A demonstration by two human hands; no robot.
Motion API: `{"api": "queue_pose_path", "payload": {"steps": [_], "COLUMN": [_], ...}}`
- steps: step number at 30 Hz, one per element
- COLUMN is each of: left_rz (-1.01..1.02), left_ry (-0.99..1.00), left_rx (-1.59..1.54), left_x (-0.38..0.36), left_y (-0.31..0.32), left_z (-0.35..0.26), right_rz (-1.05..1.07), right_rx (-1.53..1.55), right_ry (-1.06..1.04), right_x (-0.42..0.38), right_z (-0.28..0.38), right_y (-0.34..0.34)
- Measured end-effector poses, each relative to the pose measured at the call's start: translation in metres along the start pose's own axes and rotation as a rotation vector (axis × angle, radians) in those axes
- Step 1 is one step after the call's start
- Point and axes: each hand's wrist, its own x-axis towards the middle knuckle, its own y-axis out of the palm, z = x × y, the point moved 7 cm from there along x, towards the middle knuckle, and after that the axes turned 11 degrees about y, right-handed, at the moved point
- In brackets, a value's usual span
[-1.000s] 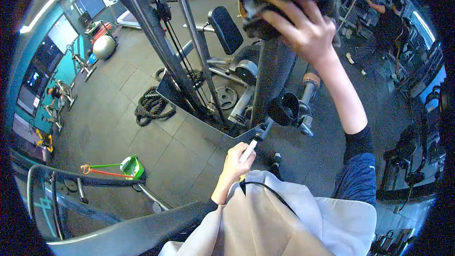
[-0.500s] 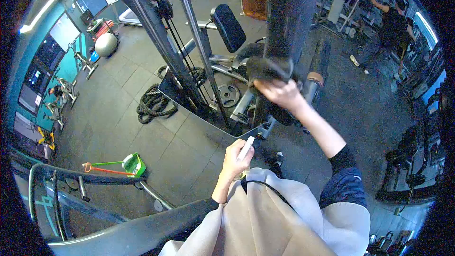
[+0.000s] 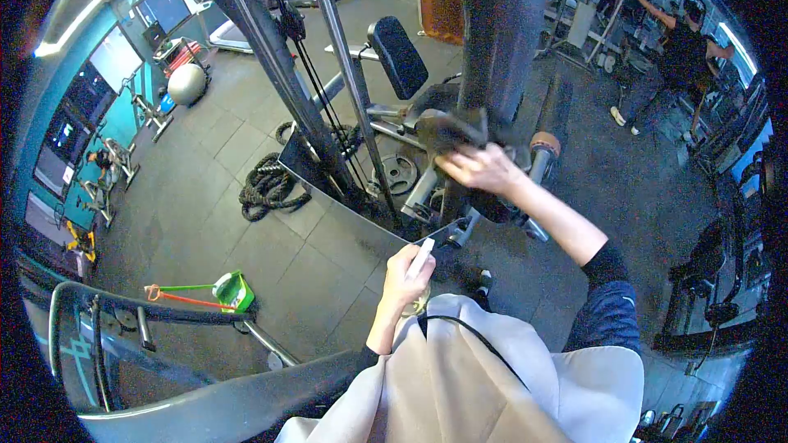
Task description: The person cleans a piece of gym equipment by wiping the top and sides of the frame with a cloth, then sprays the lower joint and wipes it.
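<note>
My right hand (image 3: 484, 171) is stretched forward, its fingers closed on a dark cloth (image 3: 450, 133) that is smeared by motion. The cloth lies against the thick dark post (image 3: 499, 41) of a weight machine; how far it touches is hard to see. Close to my body, my left hand (image 3: 404, 280) is wrapped round a slim white object (image 3: 422, 254), with its white end pointing up and away. Something yellowish shows just under that hand, and the rest is hidden by the fingers and the beige apron (image 3: 460, 369).
Black rope (image 3: 272, 189) lies coiled beside the machine's base, near a weight plate (image 3: 396, 174). A green dustpan (image 3: 235, 291) is on the floor at left. A grey machine frame (image 3: 246, 394) runs along the lower left. Another person (image 3: 677, 53) stands at upper right.
My right hand and the cloth have shifted slightly at the post. My left hand keeps its hold on the white object. The view has moved a little.
</note>
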Motion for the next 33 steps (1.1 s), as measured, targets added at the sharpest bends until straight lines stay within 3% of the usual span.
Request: {"api": "queue_pose_path", "payload": {"steps": [3,6,10,16,18,20,22,23,26,28,33], "left_rz": [-0.017,0.016,-0.003,0.004,0.001,-0.005,-0.007,-0.005,0.009,0.011,-0.057], "left_ry": [0.073,-0.014,0.088,0.027,-0.046,0.012,0.052,0.066,0.003,-0.027,0.082], "left_rx": [0.009,-0.029,0.038,-0.006,-0.053,0.011,0.054,0.064,0.044,0.035,0.015], "left_x": [0.003,0.000,0.005,0.005,0.003,0.007,0.008,0.008,0.007,0.005,0.006], "left_y": [-0.001,0.004,0.003,0.002,0.002,-0.003,-0.006,-0.006,-0.005,-0.005,-0.009], "left_z": [0.002,0.019,0.013,0.017,0.027,0.020,0.017,0.018,0.023,0.023,-0.004], "right_rz": [-0.291,-0.429,-0.588,-0.493,-0.411,-0.264,-0.243,-0.095,0.086,0.058,0.128], "right_rx": [-0.107,-0.311,-0.263,-0.318,-0.255,-0.202,-0.128,-0.102,0.044,0.048,0.109], "right_ry": [0.075,0.155,0.213,0.310,0.347,0.419,0.373,0.382,0.324,0.309,0.275], "right_x": [0.052,0.103,0.129,0.093,0.069,0.044,0.013,-0.009,-0.047,-0.073,-0.056], "right_z": [-0.050,-0.086,-0.103,-0.073,-0.062,-0.045,-0.018,0.000,0.045,0.069,0.060], "right_y": [-0.054,-0.112,-0.139,-0.087,-0.063,-0.040,-0.011,0.015,0.061,0.090,0.075]}}
